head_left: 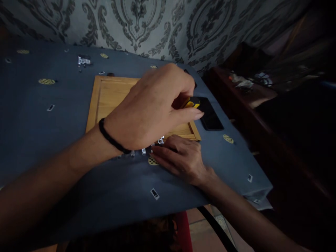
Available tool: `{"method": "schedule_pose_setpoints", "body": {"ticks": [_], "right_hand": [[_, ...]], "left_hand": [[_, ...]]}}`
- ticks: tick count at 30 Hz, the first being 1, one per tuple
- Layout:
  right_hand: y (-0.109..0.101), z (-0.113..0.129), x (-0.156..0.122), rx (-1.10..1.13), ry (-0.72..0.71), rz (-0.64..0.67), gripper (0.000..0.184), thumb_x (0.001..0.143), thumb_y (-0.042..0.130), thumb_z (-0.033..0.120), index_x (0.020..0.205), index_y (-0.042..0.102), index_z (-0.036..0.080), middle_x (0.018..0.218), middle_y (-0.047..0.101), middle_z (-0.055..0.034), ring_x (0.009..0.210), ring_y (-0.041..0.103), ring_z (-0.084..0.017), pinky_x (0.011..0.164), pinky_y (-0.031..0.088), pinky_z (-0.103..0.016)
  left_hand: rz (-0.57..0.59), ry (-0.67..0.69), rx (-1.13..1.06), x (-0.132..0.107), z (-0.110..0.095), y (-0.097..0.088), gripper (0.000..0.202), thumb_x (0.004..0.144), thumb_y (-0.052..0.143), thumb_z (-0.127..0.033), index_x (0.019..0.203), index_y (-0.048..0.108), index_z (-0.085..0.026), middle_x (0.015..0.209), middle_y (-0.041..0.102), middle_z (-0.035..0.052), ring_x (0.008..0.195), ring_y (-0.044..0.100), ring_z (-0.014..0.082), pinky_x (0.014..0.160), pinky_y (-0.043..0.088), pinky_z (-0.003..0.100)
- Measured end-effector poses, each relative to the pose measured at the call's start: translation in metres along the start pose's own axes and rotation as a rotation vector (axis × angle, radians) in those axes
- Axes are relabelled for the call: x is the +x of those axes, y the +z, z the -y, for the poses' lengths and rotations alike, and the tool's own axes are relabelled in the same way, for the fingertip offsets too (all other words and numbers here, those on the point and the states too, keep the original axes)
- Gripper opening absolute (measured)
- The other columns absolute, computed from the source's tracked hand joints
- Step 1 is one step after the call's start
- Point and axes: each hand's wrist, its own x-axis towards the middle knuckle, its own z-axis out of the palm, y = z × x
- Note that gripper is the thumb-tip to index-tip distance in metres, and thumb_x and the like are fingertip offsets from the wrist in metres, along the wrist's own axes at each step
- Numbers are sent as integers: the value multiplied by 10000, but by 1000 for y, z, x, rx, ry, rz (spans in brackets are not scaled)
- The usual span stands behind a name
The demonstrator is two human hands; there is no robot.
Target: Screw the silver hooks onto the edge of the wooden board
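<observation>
My left hand, with a black band at the wrist, reaches across a framed wooden panel. Its fingers are closed around a black-and-yellow tool handle; the rest of the tool is hidden. Below it, my right hand rests at the panel's near edge, fingers bent and together beside a small shiny metal fitting. What lies under those fingertips is hidden. Several more small metal pieces lie in a row along that edge, partly covered by my left hand and wrist.
A dark phone lies at the panel's right side. Toward the back left are more metal parts on the blue patterned tablecloth. Behind the table hangs a patterned curtain or wall covering. Dark furniture with clutter stands right.
</observation>
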Motion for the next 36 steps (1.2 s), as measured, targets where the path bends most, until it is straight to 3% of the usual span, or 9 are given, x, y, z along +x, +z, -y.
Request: {"method": "schedule_pose_setpoints", "body": {"ticks": [8,13,16,20,27,31,36], "right_hand": [[1,0,0,-16,11,-1,117,938,663,252,930,715,148,728,683,-22,655,637,-119,605,509,-238],[1,0,1,-41,40,3,258,929,675,356,973,715,105,687,638,-26,635,610,-131,597,478,-253],[2,0,1,-94,52,5,285,934,661,394,952,718,116,673,627,-19,606,589,-130,565,448,-263],[4,0,-1,-102,55,20,246,937,661,373,943,711,133,690,655,-17,632,622,-129,596,472,-255],[4,-1,-2,-47,51,40,184,932,665,301,973,708,127,710,680,-24,642,646,-132,600,490,-260],[4,-1,-2,-53,46,38,171,925,668,288,965,709,127,728,695,-30,654,660,-139,596,496,-263],[4,-2,-4,-49,52,38,184,926,670,292,986,706,122,735,692,-31,667,663,-137,613,498,-262]], "left_hand": [[-10,30,-30,-1,3,0,188,817,785,-242,708,693,-121,612,570,-48,585,554,88,541,404,233],[-19,96,-35,-1,6,-1,200,841,761,-253,702,687,-130,600,549,-53,565,545,81,526,389,225],[-5,42,-3,0,2,-2,186,837,770,-225,706,697,-115,603,562,-46,574,550,83,531,395,233],[28,-56,41,1,-4,-3,170,812,800,-222,726,712,-104,621,581,-41,594,561,85,543,406,235],[-15,49,61,1,-1,-3,239,829,775,-273,660,680,-134,587,556,-66,554,537,63,531,385,217],[26,-33,115,2,-4,-3,226,817,791,-288,694,697,-123,615,573,-63,592,551,64,557,394,219],[23,-39,141,2,-5,-4,250,825,777,-326,694,693,-130,599,548,-68,584,553,69,553,399,218]]}}
